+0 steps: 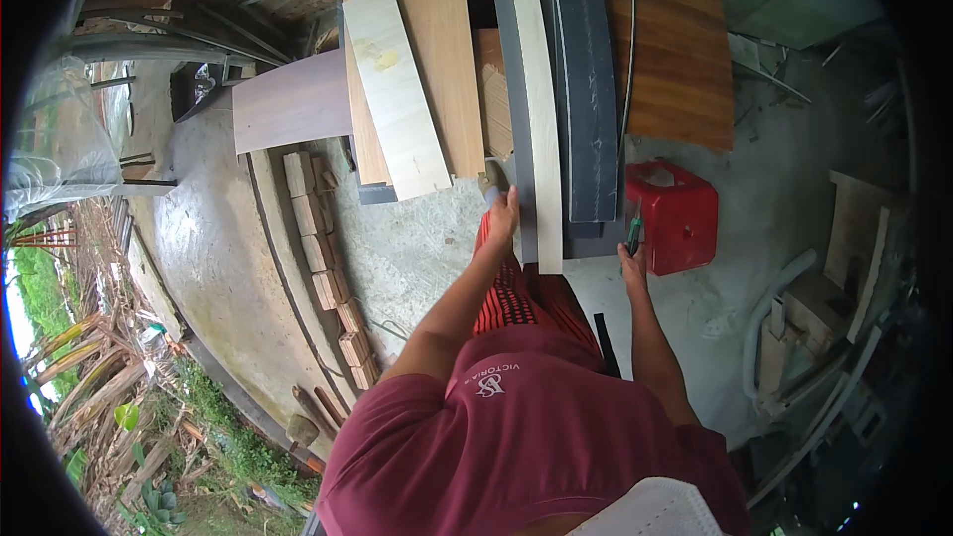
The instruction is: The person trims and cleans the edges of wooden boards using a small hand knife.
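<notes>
My left hand (504, 222) is closed at the left edge of a long dark grey board (526, 139). Some of its fingers are hidden. My right hand (633, 266) is wrapped round a green-handled tool (634, 230) with a thin pointed end, perhaps a cutter, beside the boards' right edge. On the grey board lies a pale narrow strip (541, 109), and a shorter dark panel (589, 99) is to its right. A thin bent strip (628, 69) runs along that panel's right side.
A red plastic stool (685, 218) stands right of my right hand. Wood-look panels (427, 69) lie at the left, and a brown wooden panel (675, 50) at the far right. Stacked bricks (323, 253) line the floor's left side. A wooden frame (824, 308) stands at the right.
</notes>
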A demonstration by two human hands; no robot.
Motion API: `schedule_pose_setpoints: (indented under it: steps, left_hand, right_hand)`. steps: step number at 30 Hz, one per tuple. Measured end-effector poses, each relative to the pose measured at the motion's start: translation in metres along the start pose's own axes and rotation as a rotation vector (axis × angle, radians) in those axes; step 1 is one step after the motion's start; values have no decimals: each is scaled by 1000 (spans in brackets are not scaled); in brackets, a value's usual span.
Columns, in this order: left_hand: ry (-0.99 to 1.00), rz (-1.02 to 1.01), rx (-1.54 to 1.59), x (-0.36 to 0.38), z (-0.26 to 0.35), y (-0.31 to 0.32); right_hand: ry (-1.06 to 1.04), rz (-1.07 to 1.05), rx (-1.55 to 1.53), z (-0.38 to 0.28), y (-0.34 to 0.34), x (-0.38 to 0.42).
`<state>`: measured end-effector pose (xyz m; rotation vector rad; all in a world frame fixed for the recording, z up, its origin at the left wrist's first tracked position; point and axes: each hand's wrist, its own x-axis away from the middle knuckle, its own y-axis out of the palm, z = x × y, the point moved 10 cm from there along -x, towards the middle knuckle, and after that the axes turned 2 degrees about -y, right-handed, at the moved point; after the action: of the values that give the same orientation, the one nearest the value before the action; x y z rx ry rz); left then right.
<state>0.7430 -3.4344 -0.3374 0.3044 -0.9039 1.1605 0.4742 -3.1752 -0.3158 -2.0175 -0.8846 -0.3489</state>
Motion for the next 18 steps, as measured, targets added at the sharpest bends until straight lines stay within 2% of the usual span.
schedule_pose_setpoints:
  steps: [1, 2, 3, 5, 9, 11, 13, 15, 16, 18]
  left_hand:
    - [67, 172, -3, 2, -9, 5]
    - [47, 159, -64, 4, -12, 13]
    - [27, 145, -123, 6, -13, 21]
    - [26, 236, -15, 8, -15, 18]
    - [-5, 134, 149, -3, -34, 24]
    - [-18, 113, 252, -4, -40, 29]
    - [-15, 187, 312, 1, -37, 23]
    - [7, 182, 299, -11, -45, 20]
    - [16, 193, 289, -13, -46, 17]
    - [25, 215, 282, -13, -44, 10]
  right_hand:
    - [-14, 25, 56, -2, -4, -1]
    - [91, -36, 23, 7, -2, -3]
    - [81, -31, 30, -6, -7, -4]
    - [138, -77, 2, -32, -13, 3]
    - [108, -189, 34, -46, -4, -11]
    - [89, -149, 110, -52, -2, -12]
    - [64, -106, 193, -49, -4, -18]
    - [66, -189, 191, -44, 3, -16]
    - [58, -242, 95, -54, 4, -9]
    - [40, -242, 2, -56, 12, -3]
